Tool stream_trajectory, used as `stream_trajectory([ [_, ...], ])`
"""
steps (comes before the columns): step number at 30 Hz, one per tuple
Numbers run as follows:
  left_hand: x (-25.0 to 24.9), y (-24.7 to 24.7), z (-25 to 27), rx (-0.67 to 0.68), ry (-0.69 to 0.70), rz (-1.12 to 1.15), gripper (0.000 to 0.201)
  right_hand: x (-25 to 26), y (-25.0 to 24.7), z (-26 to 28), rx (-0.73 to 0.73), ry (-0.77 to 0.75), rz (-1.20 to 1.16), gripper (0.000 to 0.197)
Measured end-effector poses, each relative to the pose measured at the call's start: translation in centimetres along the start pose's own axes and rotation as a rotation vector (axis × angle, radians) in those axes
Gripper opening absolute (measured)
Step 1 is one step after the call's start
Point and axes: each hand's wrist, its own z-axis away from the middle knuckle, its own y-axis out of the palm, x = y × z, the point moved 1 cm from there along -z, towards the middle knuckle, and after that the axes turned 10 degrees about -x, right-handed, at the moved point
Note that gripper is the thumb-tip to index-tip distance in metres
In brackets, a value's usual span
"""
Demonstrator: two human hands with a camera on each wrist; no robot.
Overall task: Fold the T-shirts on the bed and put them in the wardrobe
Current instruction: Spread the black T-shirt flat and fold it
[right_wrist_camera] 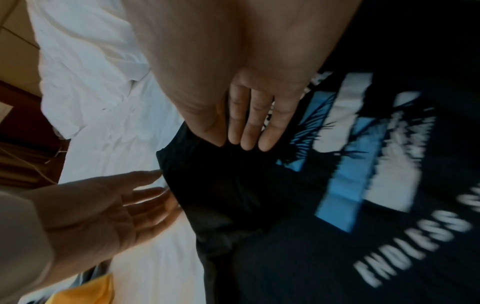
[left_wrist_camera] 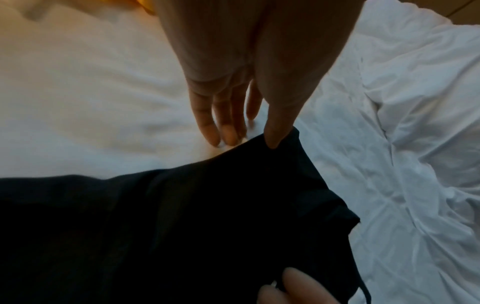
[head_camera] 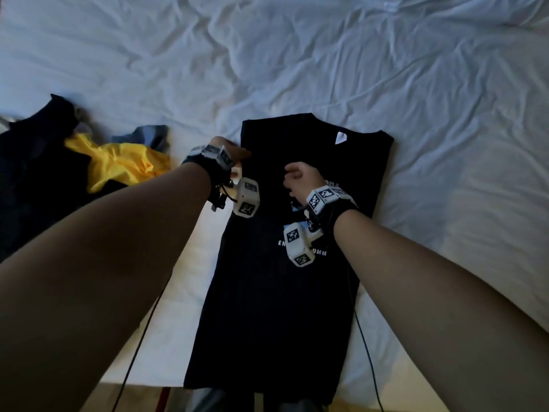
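Note:
A black T-shirt (head_camera: 282, 307) with a blue-and-white print lies lengthwise on the white bed sheet (head_camera: 445, 144), its sides folded in and its neck label at the far end. My left hand (head_camera: 234, 151) is at the shirt's upper left edge. In the left wrist view its fingers are straight on the sheet and the thumb touches the shirt's edge (left_wrist_camera: 272, 142). My right hand (head_camera: 292, 176) is on the shirt's upper middle. In the right wrist view its thumb and fingers (right_wrist_camera: 246, 139) pinch a ridge of the black cloth above the print (right_wrist_camera: 350, 164).
To the left lies a heap of other clothes: a yellow garment (head_camera: 118, 162), a dark one (head_camera: 38, 162) and a grey-blue piece (head_camera: 148, 135). Wrinkled sheet stretches beyond and to the right. The bed's near edge (head_camera: 142, 382) runs along the bottom, with cables hanging over it.

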Motion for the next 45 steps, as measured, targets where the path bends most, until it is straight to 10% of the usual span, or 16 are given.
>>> stream_trajectory([
  [17,-3.9,5.3,8.3,0.287,0.16,0.098,0.031,1.7,-2.1,3.8,0.228,0.254,-0.574,0.061],
  [25,-4.3,7.7,8.5,0.232,0.208,0.106,0.018,-2.2,-4.3,1.7,-0.156,0.359,-0.365,0.04],
  [45,1.3,7.8,5.3,0.097,0.071,0.058,0.012,-4.4,-6.8,-1.4,-0.198,0.31,0.058,0.036],
])
